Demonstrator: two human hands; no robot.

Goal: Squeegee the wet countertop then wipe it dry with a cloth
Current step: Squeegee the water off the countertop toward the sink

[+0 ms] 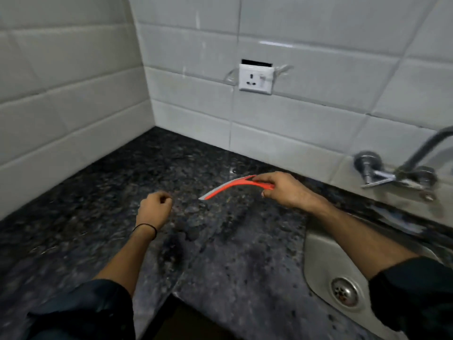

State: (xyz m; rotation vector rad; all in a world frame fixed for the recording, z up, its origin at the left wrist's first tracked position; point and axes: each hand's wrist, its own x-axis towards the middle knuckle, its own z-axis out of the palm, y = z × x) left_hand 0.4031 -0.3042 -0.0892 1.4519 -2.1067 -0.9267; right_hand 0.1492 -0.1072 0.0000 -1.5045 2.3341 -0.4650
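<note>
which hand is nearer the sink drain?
Right. The right hand, holding the squeegee, is over the countertop beside the sink; the left hand is further left from the drain.

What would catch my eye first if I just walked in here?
The bright orange squeegee, gripped in the right hand above the dark speckled countertop. Next the white wall socket on the pale tiles, and the steel sink at the right.

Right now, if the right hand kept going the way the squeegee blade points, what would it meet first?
Probably the left hand: the squeegee in the right hand points left toward it, though depth is unclear.
</note>
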